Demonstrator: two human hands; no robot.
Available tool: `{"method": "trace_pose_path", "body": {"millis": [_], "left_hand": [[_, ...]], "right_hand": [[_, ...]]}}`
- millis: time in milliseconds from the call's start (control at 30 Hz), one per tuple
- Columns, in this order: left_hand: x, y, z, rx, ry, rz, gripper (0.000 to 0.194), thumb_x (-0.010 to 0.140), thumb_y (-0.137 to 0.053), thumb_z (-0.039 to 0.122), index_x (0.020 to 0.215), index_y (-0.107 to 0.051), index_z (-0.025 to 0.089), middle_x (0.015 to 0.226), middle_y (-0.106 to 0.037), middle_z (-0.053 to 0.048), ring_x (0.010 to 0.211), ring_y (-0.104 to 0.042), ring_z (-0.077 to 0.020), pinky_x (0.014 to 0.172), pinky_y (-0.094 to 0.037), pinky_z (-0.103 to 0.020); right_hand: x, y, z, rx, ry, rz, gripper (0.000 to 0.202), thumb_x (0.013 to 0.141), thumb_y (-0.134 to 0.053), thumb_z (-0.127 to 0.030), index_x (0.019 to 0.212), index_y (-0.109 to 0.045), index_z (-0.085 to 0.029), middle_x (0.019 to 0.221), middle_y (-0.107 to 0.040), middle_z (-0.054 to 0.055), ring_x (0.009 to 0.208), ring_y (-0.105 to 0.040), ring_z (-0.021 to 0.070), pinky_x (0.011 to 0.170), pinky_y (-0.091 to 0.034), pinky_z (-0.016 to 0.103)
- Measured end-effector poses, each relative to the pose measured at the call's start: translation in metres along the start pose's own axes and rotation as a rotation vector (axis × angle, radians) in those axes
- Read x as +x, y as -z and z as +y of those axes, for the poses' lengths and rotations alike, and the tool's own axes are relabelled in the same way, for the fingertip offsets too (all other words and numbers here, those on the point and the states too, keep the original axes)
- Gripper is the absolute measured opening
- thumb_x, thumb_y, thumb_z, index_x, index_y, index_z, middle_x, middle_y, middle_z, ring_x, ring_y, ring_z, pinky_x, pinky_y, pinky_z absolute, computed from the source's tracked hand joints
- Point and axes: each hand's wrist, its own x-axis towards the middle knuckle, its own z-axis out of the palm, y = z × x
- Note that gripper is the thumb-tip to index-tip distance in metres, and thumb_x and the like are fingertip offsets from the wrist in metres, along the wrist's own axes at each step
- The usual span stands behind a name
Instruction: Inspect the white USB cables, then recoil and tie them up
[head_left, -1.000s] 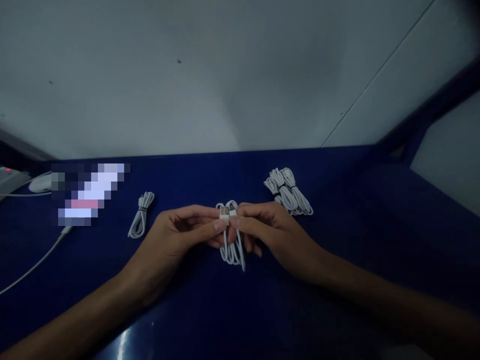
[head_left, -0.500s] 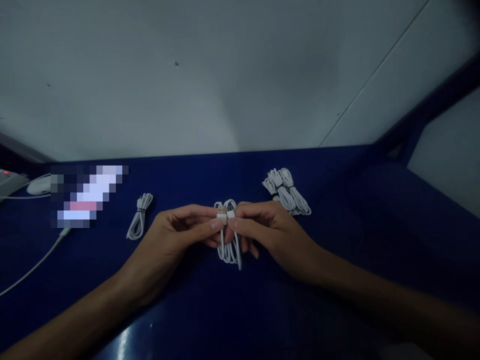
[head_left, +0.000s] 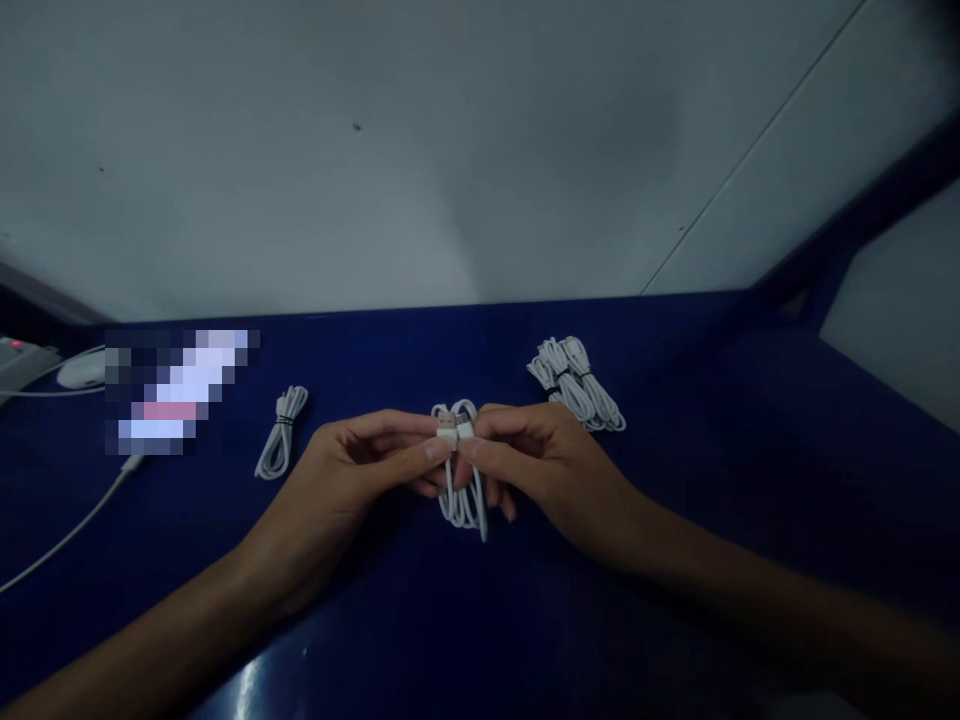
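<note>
A: What is nearest?
B: The counter [head_left: 390,630], glossy blue, with a white glare by its near edge.
A: And the cable [head_left: 465,510]?
B: Over the counter's middle, smooth, white and looped. The left hand [head_left: 345,475] pinches its flat metal-tipped plug [head_left: 447,436]; the right hand [head_left: 559,455] pinches the smaller plug [head_left: 464,427] beside it.
A: Farther off?
B: A black-tied bundle [head_left: 276,445] toward the left edge, a pile [head_left: 581,390] of similar ones near the far edge, right of middle, then the matte grey wall [head_left: 375,200].
A: Any change?
B: Hardly; both pinches hold, and bundle and pile stay put.
</note>
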Motion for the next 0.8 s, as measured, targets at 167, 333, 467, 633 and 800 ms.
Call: {"method": "trace_pose_path", "body": {"millis": [167,333,467,633,800], "left_hand": [[-0.001,-0.001,0.0011,0.013,0.012,0.016,0.018,0.092,-0.091,0.025,0.109,-0.09,0.024,0.088,-0.086,-0.005,0.08,-0.078,-0.0146,0.082,-0.061,-0.023],[-0.0027,-0.0021,0.0031,0.002,0.01,0.02,0.017,0.09,-0.092,0.025,0.107,-0.09,0.024,0.086,-0.086,-0.005,0.08,-0.078,-0.0151,0.081,-0.061,-0.024],[-0.002,-0.0022,0.0039,0.012,0.007,0.023,0.019,0.09,-0.091,0.026,0.108,-0.09,0.023,0.086,-0.085,-0.006,0.081,-0.078,-0.0165,0.082,-0.061,-0.026],[-0.0015,-0.0018,0.0035,0.03,0.019,0.024,0.02,0.091,-0.091,0.027,0.111,-0.09,0.024,0.085,-0.085,-0.005,0.08,-0.077,-0.0154,0.081,-0.061,-0.024],[-0.0019,-0.0012,0.0025,0.024,0.007,0.014,0.018,0.092,-0.09,0.026,0.109,-0.09,0.024,0.084,-0.084,-0.004,0.079,-0.076,-0.0149,0.081,-0.06,-0.023]], "right_hand": [[0.0002,0.0009,0.0011,-0.001,0.005,-0.008,0.022,0.101,-0.071,-0.025,0.082,-0.082,-0.019,0.083,-0.067,0.001,0.063,-0.061,0.0087,0.055,-0.05,0.021],[0.0005,0.0002,0.0002,-0.006,0.004,-0.004,0.024,0.1,-0.07,-0.025,0.08,-0.081,-0.019,0.083,-0.067,0.001,0.061,-0.06,0.0085,0.055,-0.05,0.021],[0.0006,-0.0002,0.0001,-0.005,0.003,-0.004,0.025,0.101,-0.071,-0.027,0.08,-0.081,-0.019,0.084,-0.067,0.001,0.062,-0.061,0.0087,0.055,-0.051,0.021],[0.0007,-0.0001,0.0002,-0.002,0.003,-0.004,0.022,0.099,-0.071,-0.023,0.079,-0.081,-0.019,0.085,-0.068,0.001,0.062,-0.061,0.0087,0.054,-0.051,0.021],[0.0008,0.0002,-0.0005,-0.01,0.003,-0.011,0.025,0.1,-0.07,-0.026,0.079,-0.08,-0.018,0.083,-0.067,0.001,0.062,-0.061,0.0086,0.055,-0.051,0.021]]}}
